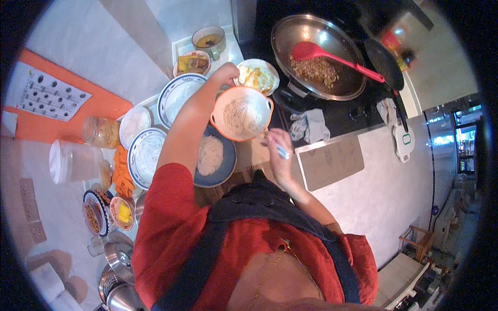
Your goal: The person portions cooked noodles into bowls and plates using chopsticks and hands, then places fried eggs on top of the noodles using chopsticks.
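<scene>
An orange-rimmed white bowl (233, 124) with noodles inside is in front of me. My left hand (227, 74) is at the left rim of a small white plate (275, 81) with egg on it, just beyond the bowl; whether it grips the rim is unclear. My right hand (281, 149), slightly blurred, is closed around a pale blue and white handle (283, 152) at the bowl's near right edge; the utensil's other end cannot be made out. A blue plate (229, 165) with white noodles lies partly under the bowl.
On the stove at right, a steel wok (350, 79) holds browned minced food and a red spatula (311, 51). A cloth (311, 124) lies at the stove's edge. Patterned plates (134, 159), a jar (95, 130), orange slices (122, 171) and small bowls line the counter at left.
</scene>
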### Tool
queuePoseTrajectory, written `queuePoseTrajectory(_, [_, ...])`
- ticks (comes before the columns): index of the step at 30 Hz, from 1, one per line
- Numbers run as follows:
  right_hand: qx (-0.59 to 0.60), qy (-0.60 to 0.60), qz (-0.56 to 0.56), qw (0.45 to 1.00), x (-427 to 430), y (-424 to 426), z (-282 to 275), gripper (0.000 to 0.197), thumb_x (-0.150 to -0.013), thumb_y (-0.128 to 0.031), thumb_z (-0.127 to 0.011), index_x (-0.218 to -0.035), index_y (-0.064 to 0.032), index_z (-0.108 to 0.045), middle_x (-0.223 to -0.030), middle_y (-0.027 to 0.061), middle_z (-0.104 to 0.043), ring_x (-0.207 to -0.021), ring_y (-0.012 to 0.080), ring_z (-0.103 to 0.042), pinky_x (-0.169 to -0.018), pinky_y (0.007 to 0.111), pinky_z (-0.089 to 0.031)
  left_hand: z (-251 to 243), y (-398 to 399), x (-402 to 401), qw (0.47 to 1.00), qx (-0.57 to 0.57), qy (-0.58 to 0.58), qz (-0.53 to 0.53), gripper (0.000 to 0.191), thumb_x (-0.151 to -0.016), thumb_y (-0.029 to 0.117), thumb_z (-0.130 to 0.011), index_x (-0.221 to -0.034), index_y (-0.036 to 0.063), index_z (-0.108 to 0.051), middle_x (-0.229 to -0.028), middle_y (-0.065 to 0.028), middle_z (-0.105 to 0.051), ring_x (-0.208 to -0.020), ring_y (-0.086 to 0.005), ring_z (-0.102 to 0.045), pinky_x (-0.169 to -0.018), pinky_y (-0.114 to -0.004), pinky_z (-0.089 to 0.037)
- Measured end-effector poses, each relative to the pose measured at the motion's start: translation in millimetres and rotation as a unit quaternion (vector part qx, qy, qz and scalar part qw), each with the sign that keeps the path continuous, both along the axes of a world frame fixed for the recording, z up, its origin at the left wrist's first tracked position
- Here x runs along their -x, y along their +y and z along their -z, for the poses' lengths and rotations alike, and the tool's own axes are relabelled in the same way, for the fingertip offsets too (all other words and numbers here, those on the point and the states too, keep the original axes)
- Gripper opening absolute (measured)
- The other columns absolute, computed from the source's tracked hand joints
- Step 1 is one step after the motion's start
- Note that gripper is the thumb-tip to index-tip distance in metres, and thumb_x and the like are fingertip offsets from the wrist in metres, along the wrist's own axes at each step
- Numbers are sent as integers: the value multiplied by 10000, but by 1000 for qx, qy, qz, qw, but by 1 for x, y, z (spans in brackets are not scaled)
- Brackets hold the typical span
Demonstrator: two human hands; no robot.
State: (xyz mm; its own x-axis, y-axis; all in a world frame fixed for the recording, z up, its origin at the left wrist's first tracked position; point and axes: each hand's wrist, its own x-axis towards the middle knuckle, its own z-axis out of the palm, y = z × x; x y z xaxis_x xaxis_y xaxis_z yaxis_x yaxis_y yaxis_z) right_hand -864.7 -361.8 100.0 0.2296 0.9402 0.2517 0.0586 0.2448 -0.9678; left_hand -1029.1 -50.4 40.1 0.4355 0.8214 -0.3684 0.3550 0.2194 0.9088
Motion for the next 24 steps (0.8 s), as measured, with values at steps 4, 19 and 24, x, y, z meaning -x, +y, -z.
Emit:
queuePoseTrajectory(4, [126, 170, -38, 977, 6, 12, 27, 188, -862, -126, -467, -934, 22, -559, -1068, 119, -473, -861, 176, -533, -666, 256, -509, 28, 10, -8, 989, 145, -2, -19, 181, -622, -25, -512, -784, -90, -557, -706, -188, -573, -623, -290, -597, -495, -386, -490])
queuePoseTrajectory(19, [72, 1, -48, 996, -17, 48, 15, 157, -837, -71, -498, -906, 46, -578, -984, 130, -518, -825, 159, -536, -696, 250, -478, -61, -32, 18, 926, 68, -262, -263, 462, -624, -104, -444, -1083, -108, -404, -985, -268, -495, -814, -413, -556, -611, -525, -515])
queuePoseTrajectory(24, [0, -115, -10, 993, -12, 26, -15, 143, -784, 22, -526, -916, 26, -583, -940, 125, -511, -820, 173, -518, -672, 243, -451, -95, -77, 53, 895, 7, -313, -319, 534, -630, -144, -386, -1148, -13, -392, -1029, -192, -499, -868, -365, -552, -610, -481, -528])
